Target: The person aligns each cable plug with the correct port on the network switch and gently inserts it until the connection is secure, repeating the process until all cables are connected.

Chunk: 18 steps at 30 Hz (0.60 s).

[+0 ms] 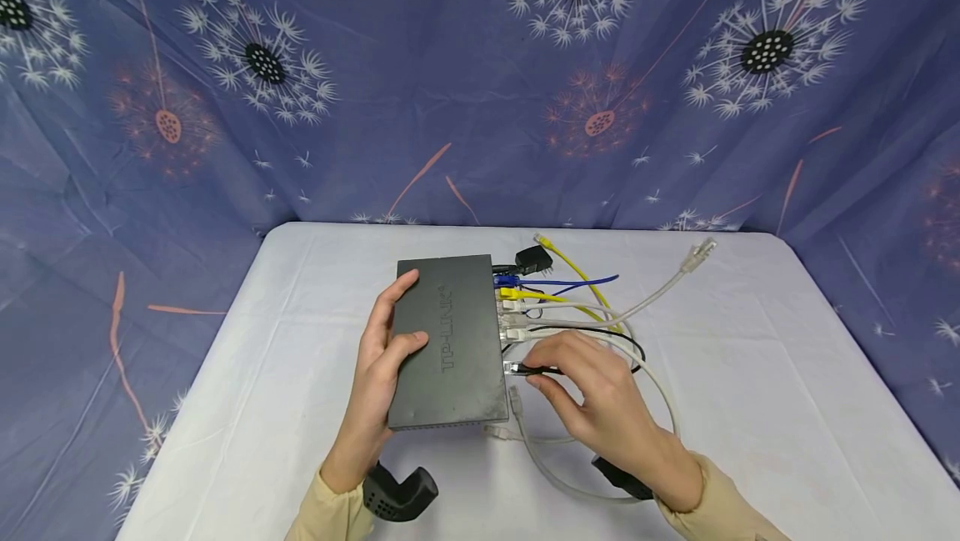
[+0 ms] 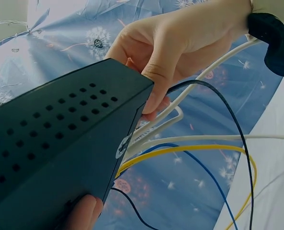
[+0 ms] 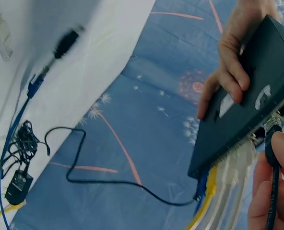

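My left hand grips a dark grey TP-LINK network switch by its left side, thumb on top, held above the white table. With thumb and fingers, my right hand pinches the black plug of a network cable at the switch's port edge. Its clear tip is at a port; how deep it sits I cannot tell. Beside it, a blue cable, a yellow cable and several grey-white cables are plugged in. In the left wrist view, the switch's vented side hides the ports.
A black power adapter with a bundled cord lies at the back of the table. Loose cable ends include a yellow plug, a grey plug at the right and another grey plug near the switch's front corner.
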Motion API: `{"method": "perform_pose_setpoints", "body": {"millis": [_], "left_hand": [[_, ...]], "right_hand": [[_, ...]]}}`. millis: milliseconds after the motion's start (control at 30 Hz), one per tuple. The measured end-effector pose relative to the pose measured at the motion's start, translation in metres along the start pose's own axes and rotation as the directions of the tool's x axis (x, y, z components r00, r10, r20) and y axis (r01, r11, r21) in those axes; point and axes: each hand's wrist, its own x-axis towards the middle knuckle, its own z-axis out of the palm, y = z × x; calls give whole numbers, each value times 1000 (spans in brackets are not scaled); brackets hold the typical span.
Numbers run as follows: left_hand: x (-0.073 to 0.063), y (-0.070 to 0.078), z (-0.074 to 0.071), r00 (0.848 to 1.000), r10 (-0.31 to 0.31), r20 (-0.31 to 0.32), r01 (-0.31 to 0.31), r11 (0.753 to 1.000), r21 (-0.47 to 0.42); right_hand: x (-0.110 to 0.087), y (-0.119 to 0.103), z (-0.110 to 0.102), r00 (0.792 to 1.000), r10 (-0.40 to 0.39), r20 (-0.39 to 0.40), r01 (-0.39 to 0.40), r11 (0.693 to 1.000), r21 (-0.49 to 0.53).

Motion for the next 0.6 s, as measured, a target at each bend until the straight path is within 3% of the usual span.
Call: {"method": "perform_pose_setpoints", "body": {"millis": [600], "left_hand": [[1, -1, 5, 1000, 22, 17, -24, 997, 72]], "right_hand": [[-1, 2, 3, 998, -60, -14, 61, 997, 52]]}}
